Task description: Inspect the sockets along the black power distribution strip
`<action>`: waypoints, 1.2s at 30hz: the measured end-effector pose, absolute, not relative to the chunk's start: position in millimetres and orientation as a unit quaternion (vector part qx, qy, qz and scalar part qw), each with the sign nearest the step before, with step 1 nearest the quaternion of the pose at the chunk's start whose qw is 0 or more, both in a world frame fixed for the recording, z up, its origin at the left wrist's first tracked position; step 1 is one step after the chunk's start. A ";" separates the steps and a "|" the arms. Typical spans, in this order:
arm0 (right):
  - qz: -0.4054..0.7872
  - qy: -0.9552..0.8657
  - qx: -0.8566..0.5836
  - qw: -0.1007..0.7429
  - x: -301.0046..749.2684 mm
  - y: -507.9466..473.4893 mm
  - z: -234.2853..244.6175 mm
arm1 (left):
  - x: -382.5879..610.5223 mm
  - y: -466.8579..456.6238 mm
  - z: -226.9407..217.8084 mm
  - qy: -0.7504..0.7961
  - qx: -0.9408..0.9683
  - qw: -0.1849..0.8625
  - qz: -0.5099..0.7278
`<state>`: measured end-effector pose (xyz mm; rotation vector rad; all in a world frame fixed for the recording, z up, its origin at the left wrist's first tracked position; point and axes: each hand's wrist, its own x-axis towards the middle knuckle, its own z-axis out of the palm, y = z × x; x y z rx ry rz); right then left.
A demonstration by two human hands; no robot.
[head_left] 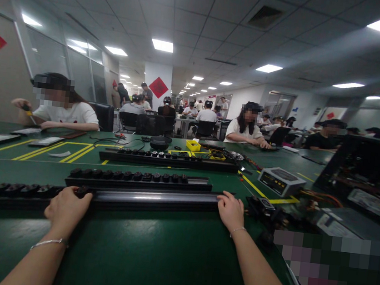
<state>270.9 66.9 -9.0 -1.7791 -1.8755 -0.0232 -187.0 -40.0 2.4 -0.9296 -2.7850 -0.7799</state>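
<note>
A long black rail (156, 198) with a shiny grey channel lies across the table in front of me. Several small black blocks (20, 190) sit in a row along its left part. My left hand (68, 206) is closed at the rail, thumb and fingers around a small black block (83, 190) that sits on the channel; part of it is hidden. At the rail's right end, the fingers of my right hand (232, 212) curl over the edge and hold it. Just behind lies a second black rail (130, 184), mostly filled with similar blocks.
A third loaded rail (174, 162) lies farther back, near a yellow tray (193, 145). To the right are a power supply unit (281, 181), cables and an open computer case (361, 175). Across the table sit co-workers, one holding a screwdriver (28, 112).
</note>
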 end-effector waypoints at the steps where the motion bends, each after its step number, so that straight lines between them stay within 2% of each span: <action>1: -0.009 -0.697 -0.662 0.276 270.8 66.8 -8.9 | -186.6 -39.7 2.5 -0.915 -0.306 0.051 -0.257; 36: 0.001 -0.700 -0.662 0.267 270.3 65.1 -5.4 | -179.9 -36.9 5.8 -0.912 -0.338 0.017 -0.230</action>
